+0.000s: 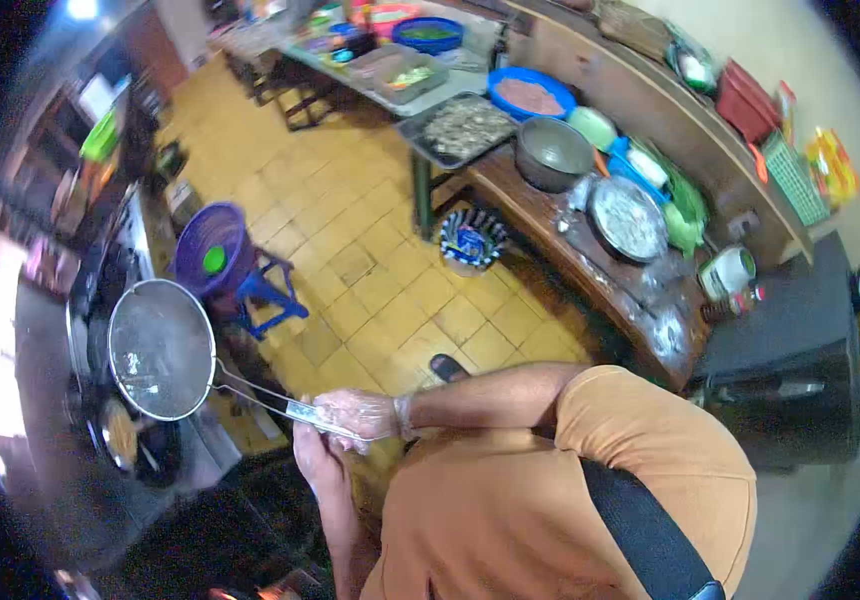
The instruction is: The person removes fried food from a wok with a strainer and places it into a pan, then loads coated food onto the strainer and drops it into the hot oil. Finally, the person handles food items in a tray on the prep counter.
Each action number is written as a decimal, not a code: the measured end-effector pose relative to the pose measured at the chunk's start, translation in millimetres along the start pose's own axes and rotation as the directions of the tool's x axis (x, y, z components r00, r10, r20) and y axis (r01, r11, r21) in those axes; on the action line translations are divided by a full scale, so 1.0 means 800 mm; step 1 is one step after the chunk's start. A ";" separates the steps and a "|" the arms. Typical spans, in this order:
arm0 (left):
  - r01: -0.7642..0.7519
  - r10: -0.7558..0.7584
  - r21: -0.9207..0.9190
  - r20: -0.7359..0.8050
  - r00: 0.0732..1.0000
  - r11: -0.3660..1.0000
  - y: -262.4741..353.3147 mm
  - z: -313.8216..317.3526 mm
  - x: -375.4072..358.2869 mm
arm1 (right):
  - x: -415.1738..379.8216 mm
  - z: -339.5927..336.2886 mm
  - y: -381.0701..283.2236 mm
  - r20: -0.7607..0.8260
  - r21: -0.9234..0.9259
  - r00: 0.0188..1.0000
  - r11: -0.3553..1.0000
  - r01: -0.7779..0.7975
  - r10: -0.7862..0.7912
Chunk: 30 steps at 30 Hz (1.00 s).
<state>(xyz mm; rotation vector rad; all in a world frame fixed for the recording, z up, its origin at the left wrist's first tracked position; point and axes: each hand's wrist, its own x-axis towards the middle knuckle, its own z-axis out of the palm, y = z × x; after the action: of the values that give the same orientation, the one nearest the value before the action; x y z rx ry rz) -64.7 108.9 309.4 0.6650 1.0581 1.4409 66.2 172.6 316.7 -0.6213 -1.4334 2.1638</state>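
Strainer: at left of centre, its round mesh near the stove side, the wire handle pointing toward the person.
Right hand: gloved in clear plastic, fingers wrapped around the handle's far end, probably for reach and distance from heat.
Left hand: just below the right, near the handle; whether its fingers grip, I cannot tell.
Dark pan: lower left, partly hidden by the mesh.
Purple basket: above the strainer, beside a blue stool, both narrowing that side.
Wooden table: upper right, well apart.
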 end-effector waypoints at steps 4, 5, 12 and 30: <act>-0.055 0.036 0.257 0.075 0.996 0.965 -0.025 0.135 0.058 | -0.054 -0.089 -0.007 -0.211 0.233 0.975 0.966 0.112 -0.063; -0.055 0.028 0.270 0.103 0.994 0.961 -0.038 0.150 0.069 | -0.067 -0.118 -0.004 -0.234 0.236 0.969 0.962 0.138 -0.081; 0.259 -0.306 0.279 0.142 0.941 0.925 -0.077 0.280 0.117 | -0.371 -0.448 -0.032 -0.804 -0.590 0.311 0.747 -0.307 -0.507; 0.141 -0.579 0.816 0.265 0.771 0.560 -0.127 0.474 0.157 | -0.594 -0.749 0.019 -0.981 -0.194 0.156 0.502 -0.843 -0.118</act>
<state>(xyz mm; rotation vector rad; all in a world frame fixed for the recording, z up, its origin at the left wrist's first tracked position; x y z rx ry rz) 292.2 309.3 360.3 1.2574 1.2592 0.3044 799.0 308.7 144.7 -2.4570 -1.3207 0.6472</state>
